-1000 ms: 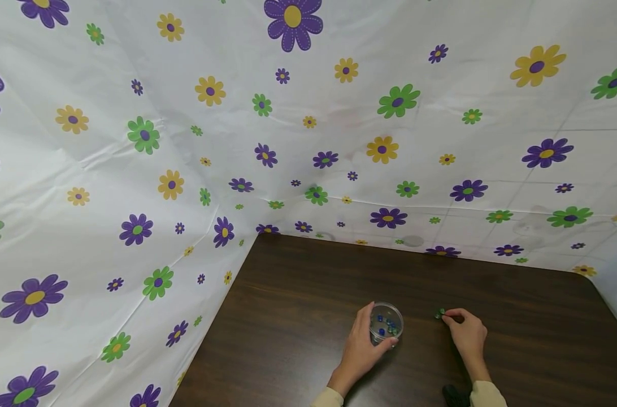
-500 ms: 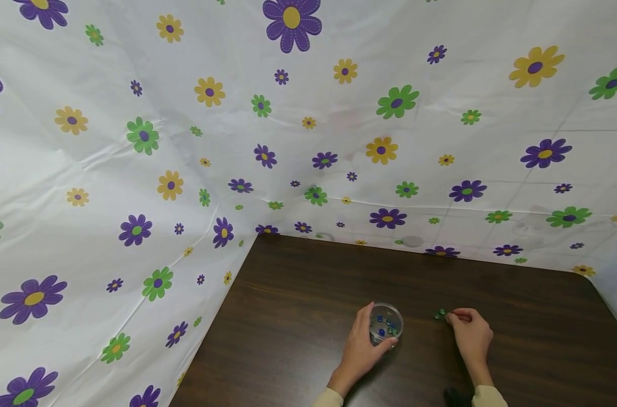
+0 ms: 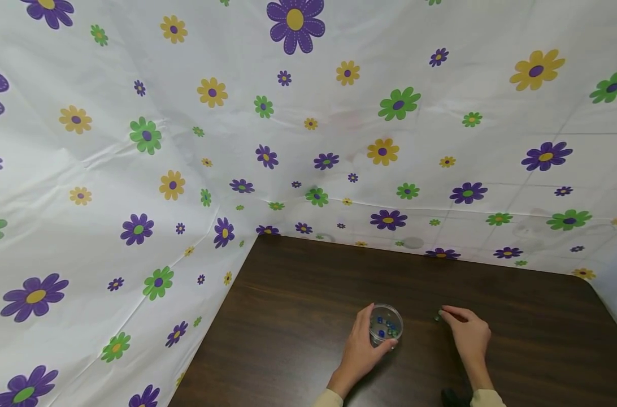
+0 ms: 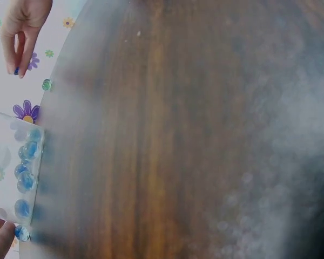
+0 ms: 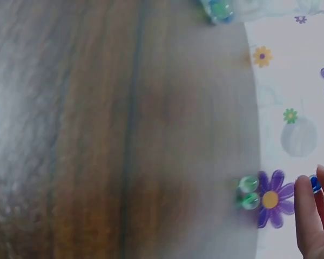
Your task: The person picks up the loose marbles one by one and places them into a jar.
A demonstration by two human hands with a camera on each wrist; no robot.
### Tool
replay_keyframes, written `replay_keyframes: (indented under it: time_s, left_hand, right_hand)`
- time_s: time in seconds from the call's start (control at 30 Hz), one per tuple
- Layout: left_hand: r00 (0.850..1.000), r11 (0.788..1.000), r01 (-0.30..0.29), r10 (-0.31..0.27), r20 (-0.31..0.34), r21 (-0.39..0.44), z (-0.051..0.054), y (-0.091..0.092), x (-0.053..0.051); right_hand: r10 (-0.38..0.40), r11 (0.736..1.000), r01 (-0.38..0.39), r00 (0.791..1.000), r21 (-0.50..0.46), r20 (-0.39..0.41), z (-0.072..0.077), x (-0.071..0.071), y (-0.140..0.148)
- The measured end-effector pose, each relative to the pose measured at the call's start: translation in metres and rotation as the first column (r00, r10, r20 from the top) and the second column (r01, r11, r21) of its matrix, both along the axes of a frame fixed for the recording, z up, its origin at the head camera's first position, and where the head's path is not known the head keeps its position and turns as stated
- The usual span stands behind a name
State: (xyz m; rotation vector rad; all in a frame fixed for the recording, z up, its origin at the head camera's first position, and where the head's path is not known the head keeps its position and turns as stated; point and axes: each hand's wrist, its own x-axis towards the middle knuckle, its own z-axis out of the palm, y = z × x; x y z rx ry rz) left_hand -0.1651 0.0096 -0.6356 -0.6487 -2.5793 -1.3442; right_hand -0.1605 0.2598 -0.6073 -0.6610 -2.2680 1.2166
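Observation:
My left hand (image 3: 360, 347) holds a clear plastic cup (image 3: 386, 306) upright, fingers round its left side and thumb at the front. Several blue and green marbles (image 3: 381, 333) lie at the cup's bottom. A blue marble (image 4: 22, 233) sits outside the cup, beside the left fingertips in the left wrist view. To the cup's right, my right hand (image 3: 469, 337) pinches a small blue marble (image 5: 315, 184) between thumb and fingertips. Close by on the table are two green marbles (image 5: 249, 193); the fingers partly cover them in the head view.
The dark wood-grain table (image 3: 298, 294) has a rounded far right corner. A white flowered cloth (image 3: 308, 169) hangs behind it and along its left side. A dark object (image 3: 453, 397) shows beside the right sleeve at the bottom edge.
My right hand drew slightly right, then came back left with its fingertips over the green marbles, hiding part of them. My left hand and the cup stayed in place.

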Motion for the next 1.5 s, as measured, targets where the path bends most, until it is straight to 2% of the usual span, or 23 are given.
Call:
replay_keyframes:
  time_s: [0.2, 0.3, 0.43, 0.53, 0.67, 0.83, 0.97, 1.17, 1.4, 1.5]
  left_hand:
    - [1.000, 1.000, -0.002, 0.002, -0.012, 0.002, 0.000, 0.000, -0.001]
    - [1.000, 1.000, 0.000, 0.000, -0.015, 0.001, 0.000, 0.000, -0.001]
    - [1.000, 1.000, 0.004, -0.004, -0.017, -0.006, -0.001, 0.000, -0.002]
    - [1.000, 1.000, 0.008, -0.008, -0.020, -0.007, -0.001, 0.000, -0.003]
    - [0.999, 1.000, 0.015, -0.015, -0.037, -0.004, -0.001, 0.000, -0.002]
    - [0.998, 1.000, 0.015, -0.016, -0.053, -0.008, -0.002, 0.000, -0.002]
    - [0.999, 1.000, 0.022, -0.022, -0.033, -0.003, -0.003, 0.001, -0.002]
    - [1.000, 1.000, 0.021, -0.021, -0.016, -0.016, -0.003, 0.001, -0.003]
    - [1.000, 1.000, 0.023, -0.023, -0.005, -0.019, -0.002, 0.000, -0.002]
    - [0.999, 0.999, 0.027, -0.027, 0.017, -0.018, -0.002, 0.000, -0.002]
  right_hand:
    - [0.071, 0.997, -0.067, 0.990, 0.038, -0.121, 0.016, -0.001, -0.013]
    - [0.092, 0.996, -0.091, 0.980, 0.016, -0.177, 0.023, -0.001, -0.022]
    - [0.132, 0.991, -0.136, 0.969, -0.005, -0.210, 0.031, -0.001, -0.036]
    - [0.183, 0.982, -0.189, 0.955, -0.002, -0.235, 0.037, -0.002, -0.046]
    - [0.270, 0.961, -0.277, 0.925, 0.011, -0.266, 0.043, -0.001, -0.057]
    - [0.372, 0.923, -0.384, 0.883, 0.015, -0.287, 0.042, -0.001, -0.066]
    - [0.434, 0.895, -0.445, 0.850, 0.033, -0.299, 0.038, -0.001, -0.072]
    - [0.490, 0.869, -0.489, 0.832, 0.075, -0.258, 0.034, 0.001, -0.081]
    - [0.550, 0.833, -0.540, 0.780, 0.122, -0.300, 0.033, 0.005, -0.089]
    - [0.556, 0.829, -0.543, 0.778, 0.134, -0.292, 0.030, 0.005, -0.091]
